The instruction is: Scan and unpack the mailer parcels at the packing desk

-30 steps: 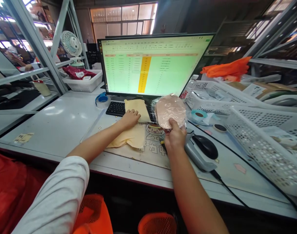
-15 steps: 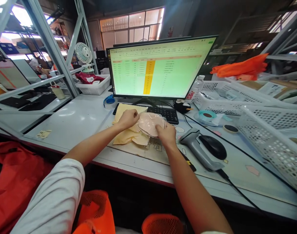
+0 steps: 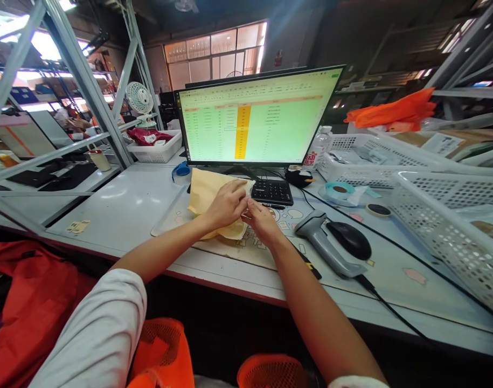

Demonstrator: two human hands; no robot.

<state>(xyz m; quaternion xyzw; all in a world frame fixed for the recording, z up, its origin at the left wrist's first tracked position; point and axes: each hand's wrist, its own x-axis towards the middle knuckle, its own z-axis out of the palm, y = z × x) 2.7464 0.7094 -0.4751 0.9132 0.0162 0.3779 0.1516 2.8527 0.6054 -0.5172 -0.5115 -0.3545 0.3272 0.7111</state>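
A yellow paper envelope (image 3: 206,194), creased at its lower part, lies slanted in front of the keyboard. My left hand (image 3: 229,205) is closed over its right side, fingers bent around the edge. Close against it, my right hand (image 3: 262,218) pinches at the same right edge, its fingertips touching those of the left. A thin pale strip (image 3: 249,187) shows just above the fingers. The pale pink flat pack in clear film is out of sight, and I cannot tell from this view exactly where it is.
Behind the envelope stand a black keyboard (image 3: 272,191) and a lit monitor (image 3: 254,129). To the right lie a grey barcode scanner (image 3: 329,245), a black mouse (image 3: 348,240), a tape roll (image 3: 339,191) and white baskets (image 3: 452,215). A cable crosses the desk.
The pink pack between my hands has gone from sight at the envelope's edge. My right hand has moved left to meet my left hand, and the envelope's top stands higher.
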